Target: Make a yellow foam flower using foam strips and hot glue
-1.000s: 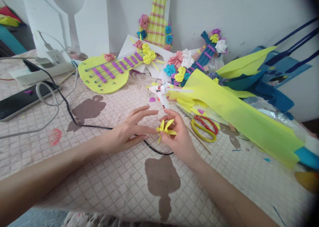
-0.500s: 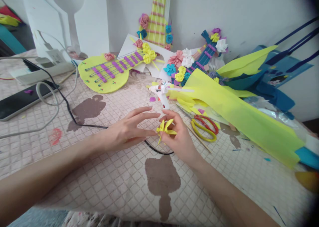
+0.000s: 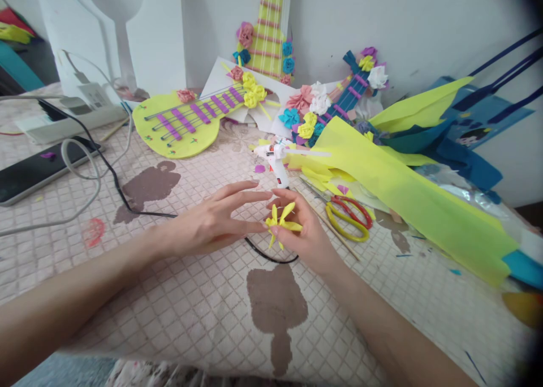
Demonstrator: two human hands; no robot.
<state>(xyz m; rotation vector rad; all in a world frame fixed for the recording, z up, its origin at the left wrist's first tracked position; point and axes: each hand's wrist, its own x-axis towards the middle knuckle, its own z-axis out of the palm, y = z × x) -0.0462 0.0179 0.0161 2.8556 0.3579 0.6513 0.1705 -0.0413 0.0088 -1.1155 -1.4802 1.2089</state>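
I see a checked cloth-covered table [image 3: 203, 319]. A white glue gun [image 3: 276, 163] sits just past the right hand [image 3: 303, 228]. Scissors [image 3: 332, 202] and a thin stick [image 3: 348, 247] lie right of that hand. A black phone [image 3: 29, 175] lies far left of the left hand [image 3: 207, 223].

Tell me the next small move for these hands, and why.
Probably adjust the yellow flower lightly with the left hand: one finger appears to reach its edge, the right hand pinches it, and its petals splay unevenly.
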